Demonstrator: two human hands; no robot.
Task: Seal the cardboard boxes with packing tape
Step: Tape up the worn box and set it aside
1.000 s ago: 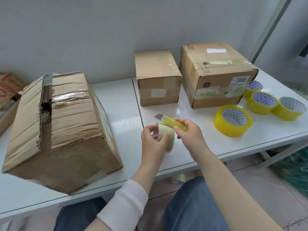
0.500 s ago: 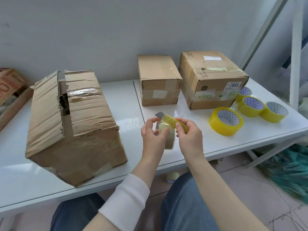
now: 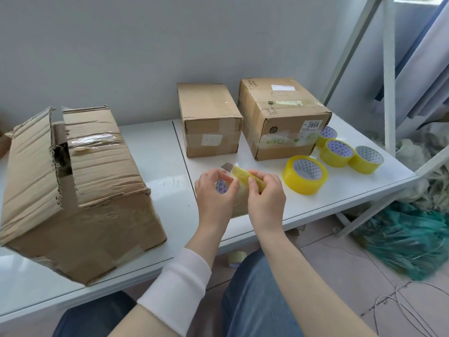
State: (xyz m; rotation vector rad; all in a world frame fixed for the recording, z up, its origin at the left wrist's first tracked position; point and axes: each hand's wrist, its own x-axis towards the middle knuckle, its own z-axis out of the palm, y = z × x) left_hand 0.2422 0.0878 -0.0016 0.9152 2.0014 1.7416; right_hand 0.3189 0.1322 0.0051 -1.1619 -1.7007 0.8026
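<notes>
Near the table's point(image 3: 165, 154) front edge, left hand point(image 3: 213, 190) gripped the pale tape roll point(image 3: 238, 201), right hand point(image 3: 266, 198) pinched the yellow utility knife point(image 3: 243, 175), blade out; likely best to lift the tape end by nail, blade turned away, for the unsealed cardboard box point(image 3: 97, 190) at the left edge.

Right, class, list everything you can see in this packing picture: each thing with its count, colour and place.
Large box: one, brown, crumpled, top flaps gaping, left on the table.
Plain box: one, brown, closed, back middle.
Labelled box: one, brown, closed, right of the plain box.
Yellow tape rolls: four, on the table's right end.
Held tape roll: one, pale, between the hands.
Utility knife: one, yellow, blade out, above the held roll.
Floor roll: one, pale, under the table.
Table: one, white.
Heap: one, teal, floor at right.
Left hand: grips the held tape roll.
Right hand: holds the utility knife.
</notes>
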